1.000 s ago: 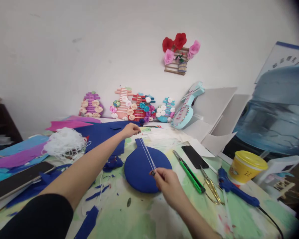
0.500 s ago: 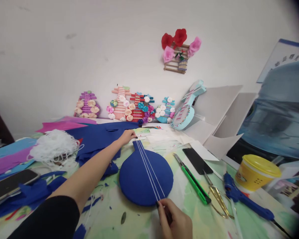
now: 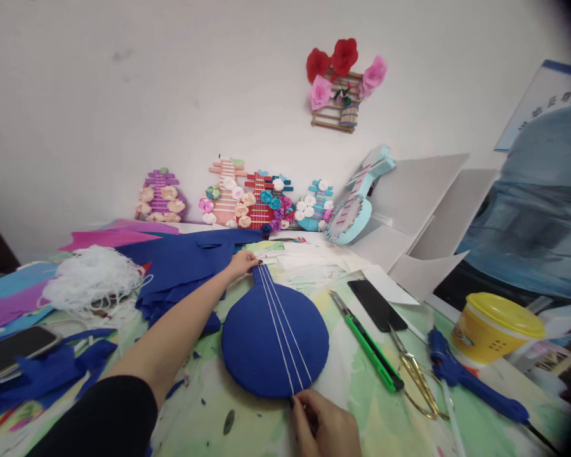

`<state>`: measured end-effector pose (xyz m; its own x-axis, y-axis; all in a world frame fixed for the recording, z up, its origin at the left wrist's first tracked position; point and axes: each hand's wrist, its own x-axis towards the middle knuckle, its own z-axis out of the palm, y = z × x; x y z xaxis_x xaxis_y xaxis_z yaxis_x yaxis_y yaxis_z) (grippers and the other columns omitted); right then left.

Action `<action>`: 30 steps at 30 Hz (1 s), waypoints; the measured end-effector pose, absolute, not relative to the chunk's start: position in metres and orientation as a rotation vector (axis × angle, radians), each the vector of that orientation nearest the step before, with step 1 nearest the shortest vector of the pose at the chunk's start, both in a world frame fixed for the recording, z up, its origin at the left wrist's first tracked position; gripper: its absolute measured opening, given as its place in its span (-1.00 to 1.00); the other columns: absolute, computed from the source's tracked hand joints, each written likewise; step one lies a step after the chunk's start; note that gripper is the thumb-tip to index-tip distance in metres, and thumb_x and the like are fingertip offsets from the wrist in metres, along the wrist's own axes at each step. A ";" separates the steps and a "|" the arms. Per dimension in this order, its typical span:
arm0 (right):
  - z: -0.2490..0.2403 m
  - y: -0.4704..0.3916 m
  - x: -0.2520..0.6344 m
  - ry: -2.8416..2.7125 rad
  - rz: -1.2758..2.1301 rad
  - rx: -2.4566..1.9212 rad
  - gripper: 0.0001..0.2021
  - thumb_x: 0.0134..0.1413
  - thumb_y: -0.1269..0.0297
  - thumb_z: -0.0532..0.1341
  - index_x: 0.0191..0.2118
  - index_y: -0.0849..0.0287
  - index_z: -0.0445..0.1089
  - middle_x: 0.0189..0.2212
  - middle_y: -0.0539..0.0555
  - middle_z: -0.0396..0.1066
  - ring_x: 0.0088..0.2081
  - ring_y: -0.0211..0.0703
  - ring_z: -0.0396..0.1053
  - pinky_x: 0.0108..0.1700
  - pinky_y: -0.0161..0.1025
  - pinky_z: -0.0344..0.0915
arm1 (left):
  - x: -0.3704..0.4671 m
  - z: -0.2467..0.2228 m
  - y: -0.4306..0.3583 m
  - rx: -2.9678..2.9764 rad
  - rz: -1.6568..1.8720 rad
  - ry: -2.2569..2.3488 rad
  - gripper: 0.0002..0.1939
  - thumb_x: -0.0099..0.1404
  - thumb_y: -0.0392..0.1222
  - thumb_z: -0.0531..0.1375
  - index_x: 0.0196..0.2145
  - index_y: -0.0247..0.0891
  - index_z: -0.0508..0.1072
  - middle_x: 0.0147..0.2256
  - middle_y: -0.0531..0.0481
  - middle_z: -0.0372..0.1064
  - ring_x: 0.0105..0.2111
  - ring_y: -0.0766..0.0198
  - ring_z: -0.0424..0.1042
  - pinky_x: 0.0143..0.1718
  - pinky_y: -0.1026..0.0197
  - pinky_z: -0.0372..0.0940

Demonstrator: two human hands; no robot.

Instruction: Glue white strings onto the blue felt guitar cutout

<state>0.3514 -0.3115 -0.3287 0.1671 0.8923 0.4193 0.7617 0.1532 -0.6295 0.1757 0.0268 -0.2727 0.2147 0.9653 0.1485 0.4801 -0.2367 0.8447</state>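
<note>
A blue, fabric-covered lute shape (image 3: 252, 343) lies on the table, its round body towards me and its short neck pointing away. Thin white strings (image 3: 282, 330) stretch along it from neck to lower edge. At the far end of the neck, my left hand (image 3: 244, 262) is closed, fingertips pinching the string ends. Close to the body's lower edge, my right hand (image 3: 326, 424) pinches the near end of the white string between thumb and forefinger. The back of that hand hides part of its grip.
Right of the lute shape lie a green utility knife (image 3: 368, 346), a black phone (image 3: 375, 304), gold-handled scissors (image 3: 416, 381) and a blue glue gun (image 3: 476, 384). A yellow tub (image 3: 497, 327) stands beyond. Leftward are a white string heap (image 3: 92, 279), blue cloth (image 3: 181, 257) and another phone (image 3: 16, 349).
My right hand has shifted slightly left along the lower edge, and the near string ends have moved left with it. My left hand stays at the neck. The view has tilted slightly.
</note>
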 end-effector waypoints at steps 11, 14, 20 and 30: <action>-0.316 -0.318 0.345 -1.651 0.200 -1.595 -0.62 0.20 0.16 0.06 -0.55 0.07 0.50 -0.62 0.10 0.47 -0.58 -0.07 0.42 -0.49 -0.25 0.19 | 0.180 -0.193 -0.005 1.709 1.297 1.125 -0.62 -0.09 -0.02 0.40 -0.58 -0.31 0.31 -0.69 0.09 0.25 -0.66 0.43 0.21 -0.61 0.35 0.13; -0.301 -0.326 0.347 -1.556 0.152 -1.454 -0.65 0.23 0.20 0.06 -0.50 0.07 0.49 -0.62 0.10 0.44 -0.58 -0.09 0.36 -0.48 -0.22 0.23 | 0.178 -0.159 -0.020 1.766 1.394 1.071 -0.65 -0.03 -0.03 0.35 -0.56 -0.29 0.30 -0.65 0.08 0.27 -0.62 0.41 0.24 -0.59 0.35 0.12; -0.230 -0.319 0.365 -1.413 -0.176 -1.149 -0.86 0.14 0.34 0.15 -0.20 0.06 0.42 -0.29 0.18 0.50 -0.20 0.03 0.41 -0.09 -0.02 0.31 | 0.178 -0.091 -0.070 1.997 1.525 1.022 -0.77 0.02 -0.14 0.34 -0.53 -0.30 0.37 -0.59 0.06 0.32 -0.56 0.36 0.28 -0.51 0.30 0.14; -0.126 -0.226 0.351 -1.588 0.080 -1.168 -0.46 -0.01 0.24 0.31 0.10 0.24 0.21 -0.12 0.26 0.48 -0.07 0.13 0.42 -0.02 0.06 0.25 | 0.205 -0.039 -0.154 2.439 1.517 0.774 -0.80 0.10 -0.15 0.28 -0.51 -0.32 0.38 -0.56 0.01 0.38 -0.52 0.33 0.36 -0.48 0.28 0.21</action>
